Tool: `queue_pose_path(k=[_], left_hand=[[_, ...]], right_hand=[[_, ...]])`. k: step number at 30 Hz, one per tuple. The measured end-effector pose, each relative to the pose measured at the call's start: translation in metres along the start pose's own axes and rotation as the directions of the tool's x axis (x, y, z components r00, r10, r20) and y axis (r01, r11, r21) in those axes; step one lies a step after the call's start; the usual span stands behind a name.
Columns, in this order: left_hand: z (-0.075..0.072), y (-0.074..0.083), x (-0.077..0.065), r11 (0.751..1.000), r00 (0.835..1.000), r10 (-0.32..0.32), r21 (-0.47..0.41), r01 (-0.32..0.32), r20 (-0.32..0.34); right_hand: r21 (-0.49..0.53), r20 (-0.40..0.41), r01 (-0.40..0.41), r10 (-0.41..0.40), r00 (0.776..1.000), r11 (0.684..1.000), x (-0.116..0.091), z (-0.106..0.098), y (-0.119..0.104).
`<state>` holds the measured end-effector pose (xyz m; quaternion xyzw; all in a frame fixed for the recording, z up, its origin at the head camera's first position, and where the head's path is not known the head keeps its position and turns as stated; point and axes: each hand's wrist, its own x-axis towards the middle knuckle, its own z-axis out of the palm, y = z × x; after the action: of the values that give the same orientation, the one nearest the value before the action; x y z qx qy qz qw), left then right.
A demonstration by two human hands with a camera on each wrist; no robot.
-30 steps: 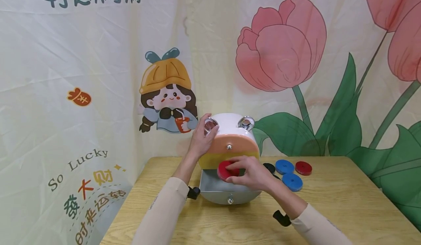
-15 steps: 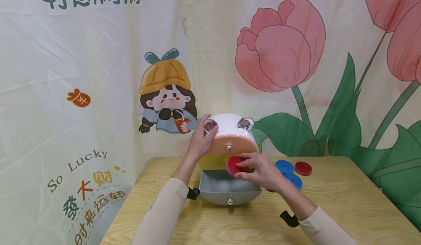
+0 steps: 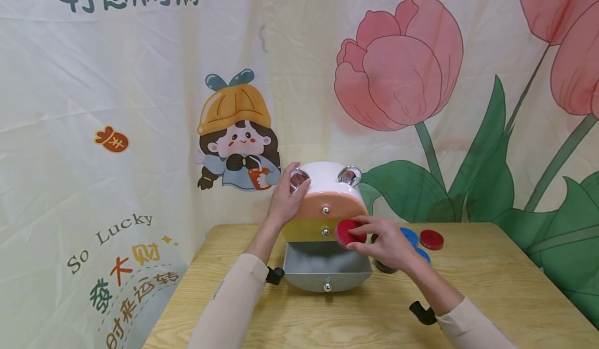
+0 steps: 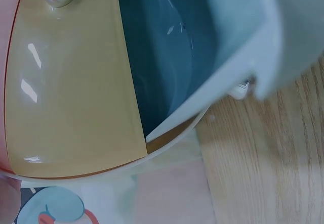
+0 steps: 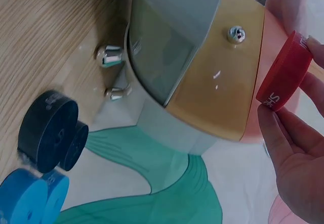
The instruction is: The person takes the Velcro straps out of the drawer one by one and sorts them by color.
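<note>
A small drawer cabinet has a white top with two silver rings, an orange drawer, a yellow drawer and a pulled-out grey bottom drawer. My left hand holds the cabinet at its upper left, thumb and fingers about the left ring; the left wrist view barely shows this hand. In my right hand a red roll of tape is pinched between thumb and fingers, in front of the yellow drawer's right side. White lettering shows on the roll in the right wrist view.
Two black rolls and two blue rolls stand to the cabinet's right, partly behind my right hand in the head view. Another red roll lies farther right on the wooden table. A printed curtain hangs behind.
My right hand has moved right and slightly up with the red roll, from over the grey drawer to beside the yellow drawer's knob. The left hand has stayed in place.
</note>
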<state>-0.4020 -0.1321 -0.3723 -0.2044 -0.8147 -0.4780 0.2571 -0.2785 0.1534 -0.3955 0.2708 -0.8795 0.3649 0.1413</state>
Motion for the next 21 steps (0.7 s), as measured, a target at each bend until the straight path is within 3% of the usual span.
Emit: queue_pose_path(k=[21], left_hand=[[0.0, 0.0, 0.0, 1.0, 1.0, 0.017, -0.003, -0.017, 0.001]], right_hand=[[-0.038, -0.071, -0.023, 0.02, 0.997, 0.999, -0.019, -0.022, 0.043]])
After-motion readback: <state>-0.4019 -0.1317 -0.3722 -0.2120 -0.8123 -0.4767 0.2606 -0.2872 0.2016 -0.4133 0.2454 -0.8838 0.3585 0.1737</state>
